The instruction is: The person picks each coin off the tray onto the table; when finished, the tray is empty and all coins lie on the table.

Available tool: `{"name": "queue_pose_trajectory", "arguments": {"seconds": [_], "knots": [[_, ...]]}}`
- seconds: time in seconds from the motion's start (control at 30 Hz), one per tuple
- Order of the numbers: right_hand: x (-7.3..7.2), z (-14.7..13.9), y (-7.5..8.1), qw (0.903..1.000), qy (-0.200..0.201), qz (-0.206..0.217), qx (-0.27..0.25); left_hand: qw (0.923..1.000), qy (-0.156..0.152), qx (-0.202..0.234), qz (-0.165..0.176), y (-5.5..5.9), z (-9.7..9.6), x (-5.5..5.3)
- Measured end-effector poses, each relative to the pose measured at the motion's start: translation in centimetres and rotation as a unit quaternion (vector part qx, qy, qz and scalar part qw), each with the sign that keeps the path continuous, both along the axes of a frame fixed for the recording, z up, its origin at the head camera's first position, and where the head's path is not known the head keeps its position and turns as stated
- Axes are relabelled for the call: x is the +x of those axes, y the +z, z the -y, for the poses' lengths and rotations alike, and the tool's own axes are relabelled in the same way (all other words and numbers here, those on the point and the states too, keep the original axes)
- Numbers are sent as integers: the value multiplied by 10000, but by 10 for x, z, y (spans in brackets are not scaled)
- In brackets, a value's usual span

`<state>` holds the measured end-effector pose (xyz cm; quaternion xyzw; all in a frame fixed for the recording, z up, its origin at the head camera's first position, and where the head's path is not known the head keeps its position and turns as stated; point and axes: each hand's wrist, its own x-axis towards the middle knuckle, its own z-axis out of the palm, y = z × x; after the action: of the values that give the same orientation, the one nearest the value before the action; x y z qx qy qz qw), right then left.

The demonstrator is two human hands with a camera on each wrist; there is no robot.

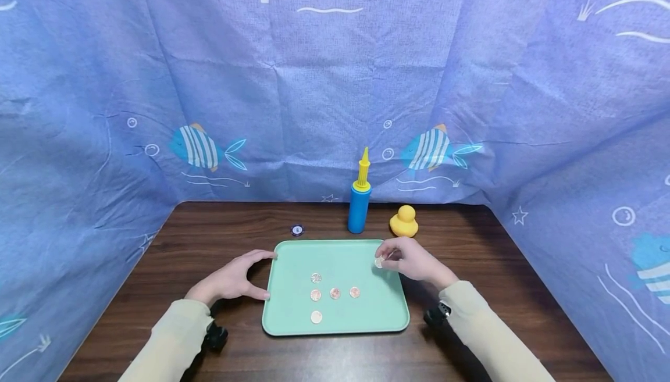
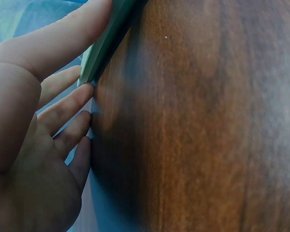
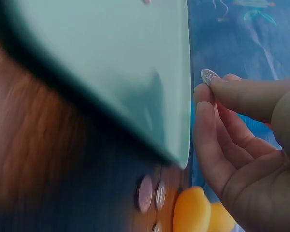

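A silver coin (image 3: 209, 76) is pinched between the thumb and fingertips of my right hand (image 1: 410, 259), over the far right part of a pale green tray (image 1: 293, 254). On the tray lie several coins: a silver one (image 1: 316, 278) above a copper one (image 1: 315, 295) at left, two more copper coins in a row with it, and a pale coin (image 1: 316, 317) near the front. My left hand (image 1: 238, 276) has its thumb and fingers spread along the tray's left rim, fingertips right at the edge; the left wrist view has them beside the tray's side.
Behind the tray stand a blue hand pump (image 1: 358, 210) with a yellow top, a yellow rubber duck (image 1: 404, 222) and a dark round chip (image 1: 297, 229). Beside the tray, near the duck, a copper coin (image 3: 145, 194) and silver coins (image 3: 160, 195) lie on the wooden table (image 1: 225, 222).
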<state>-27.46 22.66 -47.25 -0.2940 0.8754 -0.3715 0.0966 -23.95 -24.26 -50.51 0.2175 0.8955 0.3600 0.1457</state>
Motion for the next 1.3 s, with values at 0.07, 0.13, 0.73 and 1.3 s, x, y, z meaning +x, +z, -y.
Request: {"name": "queue_pose_trajectory", "arguments": {"seconds": [0.07,0.13,0.73,1.3], "knots": [[0,-8,-1,9999,-56,66,-59,10000,13,-12,-7,0,0,0],[2,-16,-1,9996,-138,191,-122,10000,29,-33,-5,0,0,0],[7,-74,-14,9983,-549,15,-187,10000,58,-25,21,0,0,1],[10,-83,-21,9962,-837,-213,126,10000,80,-25,-46,-1,0,1]]}}
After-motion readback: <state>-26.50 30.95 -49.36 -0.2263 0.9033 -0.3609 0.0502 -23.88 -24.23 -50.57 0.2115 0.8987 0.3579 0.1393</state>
